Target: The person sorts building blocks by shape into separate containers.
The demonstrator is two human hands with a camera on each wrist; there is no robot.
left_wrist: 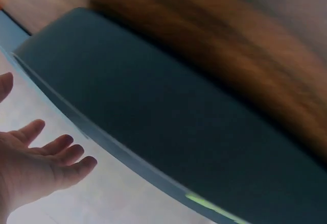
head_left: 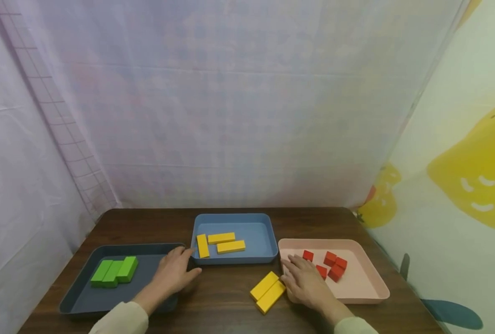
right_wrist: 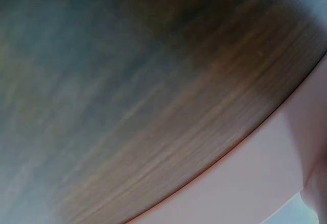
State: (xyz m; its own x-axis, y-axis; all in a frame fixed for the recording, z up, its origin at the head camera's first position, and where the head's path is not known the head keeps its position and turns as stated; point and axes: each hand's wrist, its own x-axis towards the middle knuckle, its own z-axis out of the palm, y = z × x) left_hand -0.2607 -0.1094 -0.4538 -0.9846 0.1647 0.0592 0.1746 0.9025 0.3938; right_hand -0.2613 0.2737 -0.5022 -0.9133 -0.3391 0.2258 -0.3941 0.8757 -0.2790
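My left hand [head_left: 174, 272] hovers over the right rim of the dark blue-grey tray [head_left: 124, 304], thumb apart from its fingers and nothing in its grasp. In the left wrist view, loosely spread fingers [left_wrist: 69, 157] show beside that tray's wall. Three green blocks [head_left: 114, 272] lie side by side in this tray. Over the left edge of the pink tray [head_left: 364, 290] is my right hand [head_left: 307, 282], its fingers extended and partly covering several red cubes [head_left: 336, 269]. Two yellow blocks [head_left: 271, 297] lie together on the table, just left of the right hand.
A blue tray [head_left: 257, 236] at the back centre holds three yellow blocks [head_left: 230, 246]. All trays stand on a dark wooden table [head_left: 226, 301]. A pale curtain [head_left: 247, 116] hangs behind the table, and a lemon-printed cloth [head_left: 431, 208] hangs along the right.
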